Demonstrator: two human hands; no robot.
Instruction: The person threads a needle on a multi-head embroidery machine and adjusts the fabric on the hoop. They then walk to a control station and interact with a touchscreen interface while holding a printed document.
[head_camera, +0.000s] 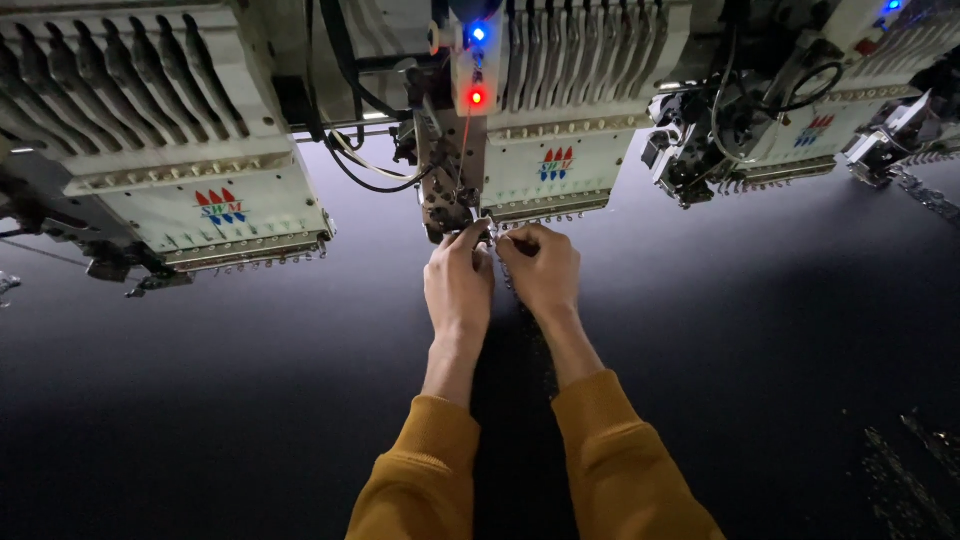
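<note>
Both my hands reach forward side by side to the needle row under the middle embroidery head (545, 165), a white machine block with a red and a blue lamp lit on it. My left hand (458, 280) has its fingers pinched at the left end of the needles (545, 215). My right hand (540, 270) is curled right beside it, fingertips pinched near the same spot. What they pinch is too small to make out, possibly a thread. Mustard-yellow sleeves cover both forearms. Black fabric (250, 400) lies flat under the heads.
Another white embroidery head (190, 170) hangs at the left, and a third (790, 130) at the right with dark cables and metal parts. A stitched strip (535, 350) runs down the fabric between my arms. More glinting stitching (910, 460) shows at the lower right.
</note>
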